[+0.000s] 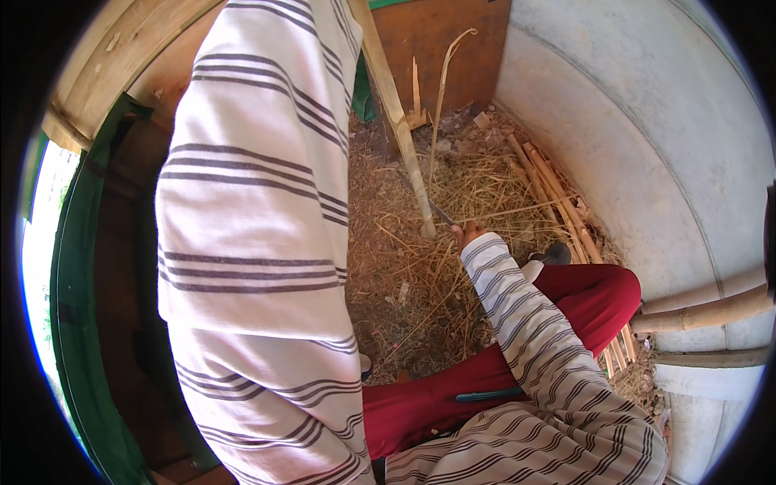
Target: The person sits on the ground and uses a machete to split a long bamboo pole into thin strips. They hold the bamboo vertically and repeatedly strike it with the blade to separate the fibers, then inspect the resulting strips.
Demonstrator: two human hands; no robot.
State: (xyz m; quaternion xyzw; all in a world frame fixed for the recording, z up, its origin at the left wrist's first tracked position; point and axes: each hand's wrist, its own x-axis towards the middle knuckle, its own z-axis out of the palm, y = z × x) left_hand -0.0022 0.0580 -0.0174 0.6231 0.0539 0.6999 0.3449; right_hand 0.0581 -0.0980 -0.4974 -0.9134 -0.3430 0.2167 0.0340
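My right hand (467,234) is closed round the handle end of a knife with a dark, narrow blade (440,213). The blade points up and left, against the lower part of a long pale wooden pole (396,113). This pole slants from the top of the view down to the straw-strewn ground. A thin curled strip (442,89) stands up beside the pole. My left arm, in a striped white sleeve (250,202), reaches up across the left side. The left hand is out of view beyond the top edge, so its grip does not show.
Dry straw and shavings (469,182) cover the ground. Several bamboo strips (554,190) lie along the pale wall (622,121) at right, where bamboo poles (703,314) jut in. A brown board (453,52) closes the back. A green-edged frame (73,283) stands left.
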